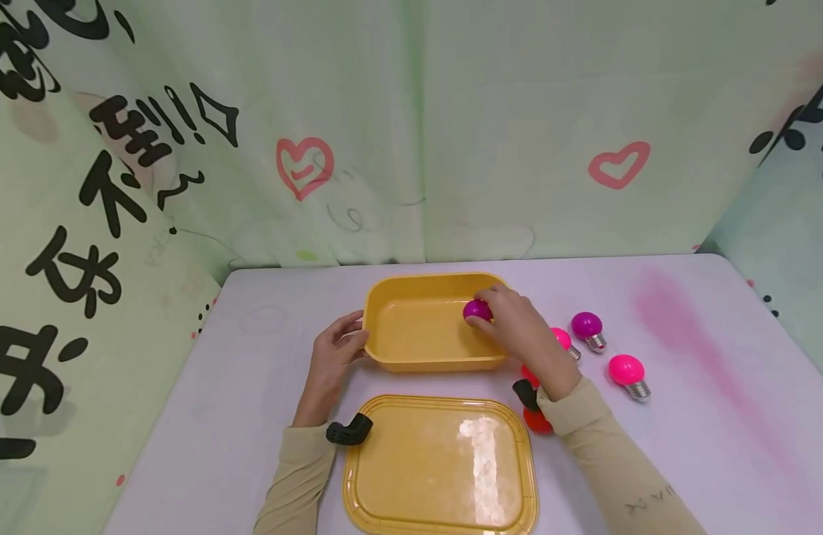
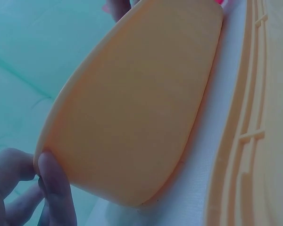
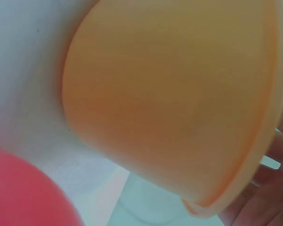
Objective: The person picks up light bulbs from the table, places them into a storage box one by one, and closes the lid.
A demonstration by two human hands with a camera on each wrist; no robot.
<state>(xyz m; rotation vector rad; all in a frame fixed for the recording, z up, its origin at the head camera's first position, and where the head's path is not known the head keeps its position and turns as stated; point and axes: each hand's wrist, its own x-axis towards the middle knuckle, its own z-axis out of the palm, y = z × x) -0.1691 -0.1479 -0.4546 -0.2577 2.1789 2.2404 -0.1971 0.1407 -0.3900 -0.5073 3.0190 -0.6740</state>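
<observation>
Right hand: we saw the right hand grasping a purple bulb, fingers and thumb closed about its round end; its base was hidden from us.
Held bulb's place: it was under the right fingertips, within the right-hand part of a yellow box – whether it touched the floor of the box, we could not tell.
Left hand: we saw the left hand gripping the box's left end at the rim, thumb on the outer wall in the left wrist view.
Yellow box: it stood upright on the table between the two hands, its inside bare to the left of the held bulb.
Yellow lid: we found a yellow lid nearer the person than both hands, lying flat between the forearms.
Bulbs by the right wrist: a pink bulb lay just to its right, partly covered by the arm; two red bulbs, one beside the wrist and one below it, were largely hidden.
Bulbs farther right: we counted a second purple bulb and a brighter pink bulb, both well apart from the right hand, their silvery screw bases showing.
Table: a pale table ran beneath the hands, with a pink smear far to their right.
Backdrop: beyond the hands we saw a pale green curtain with two red hearts.
</observation>
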